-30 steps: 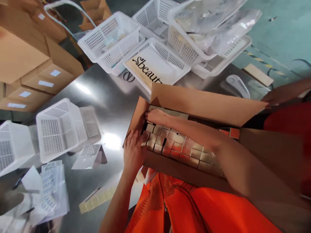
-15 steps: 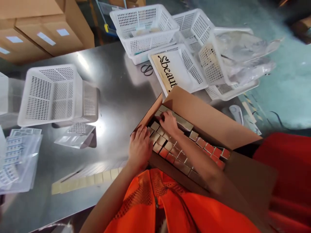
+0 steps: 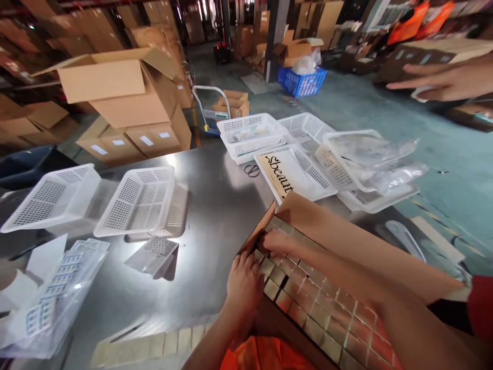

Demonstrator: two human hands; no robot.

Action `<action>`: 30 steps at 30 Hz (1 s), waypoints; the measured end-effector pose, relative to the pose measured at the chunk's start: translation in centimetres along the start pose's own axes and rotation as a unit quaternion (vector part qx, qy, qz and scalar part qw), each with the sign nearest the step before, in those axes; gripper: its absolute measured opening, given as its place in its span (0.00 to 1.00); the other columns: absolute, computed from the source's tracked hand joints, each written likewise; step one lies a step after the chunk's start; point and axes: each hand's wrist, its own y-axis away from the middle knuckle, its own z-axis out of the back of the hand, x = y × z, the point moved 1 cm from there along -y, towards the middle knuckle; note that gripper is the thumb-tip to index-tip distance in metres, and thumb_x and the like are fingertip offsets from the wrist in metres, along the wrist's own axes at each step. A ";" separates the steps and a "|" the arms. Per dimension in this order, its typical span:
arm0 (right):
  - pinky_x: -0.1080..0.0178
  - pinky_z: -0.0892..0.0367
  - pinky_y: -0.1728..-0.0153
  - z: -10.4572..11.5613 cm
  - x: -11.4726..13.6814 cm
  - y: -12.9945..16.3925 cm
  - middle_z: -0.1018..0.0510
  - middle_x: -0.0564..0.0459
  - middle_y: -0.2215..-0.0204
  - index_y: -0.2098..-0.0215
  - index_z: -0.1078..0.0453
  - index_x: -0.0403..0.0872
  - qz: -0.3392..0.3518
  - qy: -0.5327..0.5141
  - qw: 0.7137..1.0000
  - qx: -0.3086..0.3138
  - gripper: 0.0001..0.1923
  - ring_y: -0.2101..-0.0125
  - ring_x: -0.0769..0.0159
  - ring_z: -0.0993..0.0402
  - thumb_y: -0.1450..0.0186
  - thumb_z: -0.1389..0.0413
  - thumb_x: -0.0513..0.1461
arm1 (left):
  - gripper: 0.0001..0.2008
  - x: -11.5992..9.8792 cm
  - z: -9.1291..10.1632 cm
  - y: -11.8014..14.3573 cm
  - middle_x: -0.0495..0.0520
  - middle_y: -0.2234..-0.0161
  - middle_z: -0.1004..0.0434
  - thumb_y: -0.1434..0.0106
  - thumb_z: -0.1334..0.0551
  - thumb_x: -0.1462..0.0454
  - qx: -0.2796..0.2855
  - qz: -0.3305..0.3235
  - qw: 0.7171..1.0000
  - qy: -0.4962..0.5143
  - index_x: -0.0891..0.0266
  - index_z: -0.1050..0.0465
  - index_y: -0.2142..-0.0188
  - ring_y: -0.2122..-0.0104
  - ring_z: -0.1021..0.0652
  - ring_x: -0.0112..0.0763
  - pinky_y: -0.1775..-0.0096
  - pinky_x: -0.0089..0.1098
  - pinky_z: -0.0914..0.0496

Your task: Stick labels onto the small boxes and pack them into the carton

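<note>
From the head view I see an open cardboard box sitting at the near right edge of a steel table, packed with rows of small boxes standing on end, gold and reddish tops showing. My left hand lies palm down on the box's near left corner, fingers together and flat over the first small boxes, clamped on nothing. My right hand reaches in from the right and rests on the far left row, just beyond the left one; its fingers curl down among the small boxes, but I cannot tell whether they grip one, since the knuckles hide the tips. The two hands are near each other without touching. The box's far flap stands up behind the right forearm and walls off that side; its left flap slopes down to the table beside my left fingertips.

Open steel lies to the left of the box. Farther left two white baskets lie upturned, with clear bags of sheets nearer me. A strip of pale labels lies along the near edge. Behind the box a basket holds a printed card, with more baskets and loose plastic wrap to its right. Another person's hand shows at the upper right, well apart from the table.
</note>
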 end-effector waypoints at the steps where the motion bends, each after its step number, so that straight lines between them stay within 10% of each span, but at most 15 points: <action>1: 0.56 0.26 0.59 0.1 0.1 0.1 0.24 0.48 0.56 0.52 0.30 0.43 -0.006 0.002 1.000 0.011 0.15 0.60 0.64 0.25 0.31 0.44 0.44 | 0.12 0.0 0.0 0.1 0.56 0.53 0.20 0.40 0.37 0.64 -0.005 -0.003 1.000 0.000 0.61 0.23 0.56 0.49 0.25 0.46 0.48 0.47 0.30; 23: 0.47 0.32 0.51 -3.9 2.8 2.5 0.31 0.38 0.47 0.45 0.35 0.41 -0.349 -0.147 0.898 -0.222 0.20 0.49 0.51 0.31 0.31 0.45 0.43 | 0.10 0.6 0.2 0.4 0.58 0.53 0.21 0.36 0.39 0.61 0.031 -0.009 0.999 0.019 0.62 0.24 0.57 0.45 0.28 0.45 0.45 0.44 0.34; 30: 0.52 0.29 0.52 -4.2 0.3 7.0 0.26 0.48 0.52 0.49 0.31 0.44 -0.214 -0.154 0.951 -0.162 0.14 0.54 0.61 0.27 0.30 0.45 0.41 | 0.09 0.8 0.2 0.5 0.60 0.54 0.21 0.35 0.41 0.63 0.010 -0.019 0.998 0.050 0.62 0.24 0.57 0.46 0.27 0.48 0.47 0.47 0.33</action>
